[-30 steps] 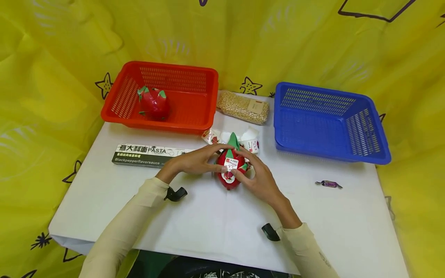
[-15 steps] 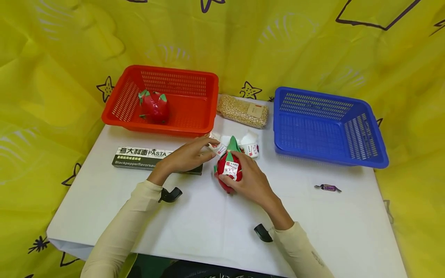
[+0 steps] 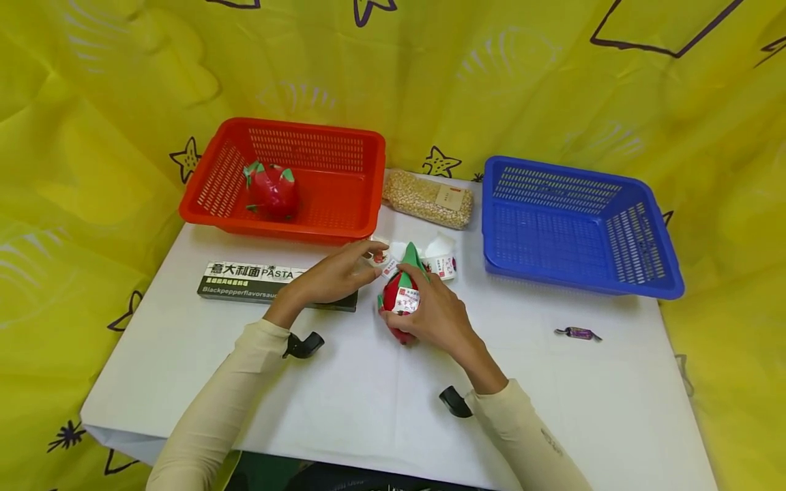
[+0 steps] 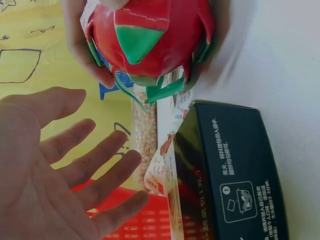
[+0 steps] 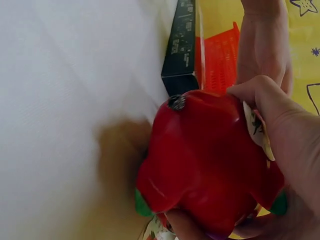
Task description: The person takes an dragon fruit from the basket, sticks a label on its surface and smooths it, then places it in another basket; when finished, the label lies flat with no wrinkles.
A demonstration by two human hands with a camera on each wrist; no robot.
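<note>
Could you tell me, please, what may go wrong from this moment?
Only the right hand holds the glossy fruit, so it might slip. The packets lie just beyond the fruit and could be pushed. The left hand is near the pasta box and might bump it.

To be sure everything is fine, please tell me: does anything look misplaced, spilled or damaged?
Nothing looks spilled or damaged. Only the twist-wrapped candy seems slightly odd: it lies alone in front of the blue basket, apart from the dragon fruit in the right hand.

Fruit [image 4: 182, 37] pt. cropped, L-wrist view
</note>
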